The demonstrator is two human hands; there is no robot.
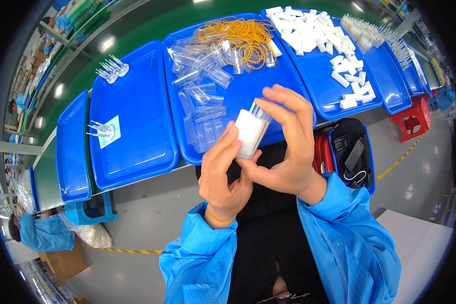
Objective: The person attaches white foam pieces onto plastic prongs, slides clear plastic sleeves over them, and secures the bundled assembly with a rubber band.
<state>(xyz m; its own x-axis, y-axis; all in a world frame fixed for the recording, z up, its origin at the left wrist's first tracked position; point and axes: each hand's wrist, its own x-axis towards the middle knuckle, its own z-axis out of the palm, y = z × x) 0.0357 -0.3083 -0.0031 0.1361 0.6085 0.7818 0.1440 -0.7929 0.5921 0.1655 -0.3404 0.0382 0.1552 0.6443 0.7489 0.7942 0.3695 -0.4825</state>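
Observation:
Between my two hands is a small white block partly inside a clear plastic sleeve, tilted over the front edge of the middle blue tray. My left hand pinches it from the left side. My right hand spans it, fingertips at the sleeve's upper end and thumb near the lower end. A yellow rubber band circles my left wrist. Loose clear plastic sleeves lie in the middle tray, beside a heap of yellow rubber bands.
To the right, another blue tray carries many white blocks. The left blue tray has pronged clusters and a paper slip. Below are a blue stool, a red stool and a bin. A person is at the far left.

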